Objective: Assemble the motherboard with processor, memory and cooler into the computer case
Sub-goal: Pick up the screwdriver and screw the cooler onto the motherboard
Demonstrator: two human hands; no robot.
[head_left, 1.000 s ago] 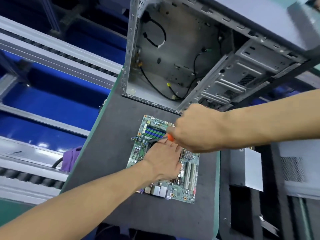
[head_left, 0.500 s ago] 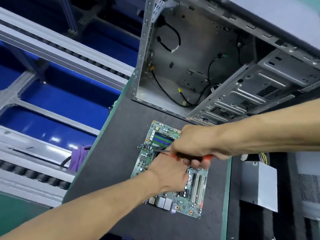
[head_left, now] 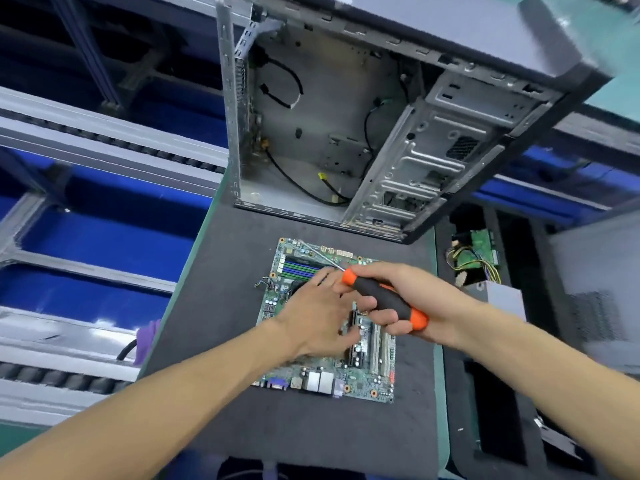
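The motherboard [head_left: 329, 341] lies flat on the desk [head_left: 214, 323] at frame centre, just below the open case [head_left: 381, 116] in the upper middle. The left hand [head_left: 311, 320] rests on the board, fingers relaxed. The right hand [head_left: 412, 306] grips a screwdriver [head_left: 381, 299], its shaft pointing up-left over the memory slots.

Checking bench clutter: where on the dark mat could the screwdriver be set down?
Bare mat lies left of the motherboard, up to the green edge, and below it. The strip between board and computer case is narrow; both hands crowd the board's middle.
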